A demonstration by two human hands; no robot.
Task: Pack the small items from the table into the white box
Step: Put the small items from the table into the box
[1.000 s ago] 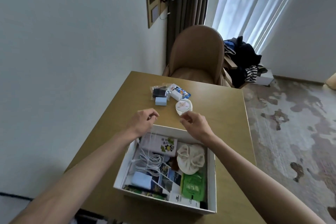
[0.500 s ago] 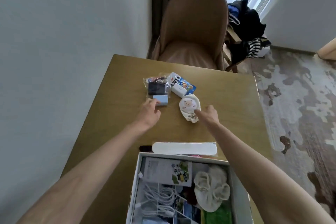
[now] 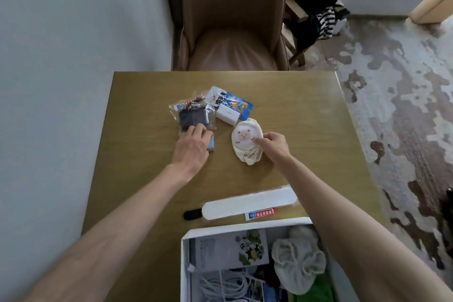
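Pale wall runs along the left edge of a wooden table (image 3: pixel 137 110), and a brown leather chair (image 3: pixel 232 19) stands at its far edge. Toward the far middle, the left hand (image 3: pixel 192 147) lies palm down over a light blue block (image 3: pixel 211 142), which shows only at the thumb side. Its fingertips reach the clear plastic bag (image 3: pixel 193 115) just beyond; I cannot tell whether it grips the block. Just to the right, the right hand (image 3: pixel 274 144) has its fingers bunched on the right side of a cream pouch (image 3: pixel 246 140) printed with a small animal, pinching it. The pouch lies flat, its long axis running far to near, with the gathered end toward the near edge. Beyond it sit a small white charger (image 3: pixel 227 115) and a blue packet (image 3: pixel 232 100). Between the arms a long white case (image 3: pixel 247 202) lies roughly along the near edge, with a toothpaste tube (image 3: pixel 259 214) beside it. At the near edge stands the white box (image 3: pixel 186 265), partly filled.
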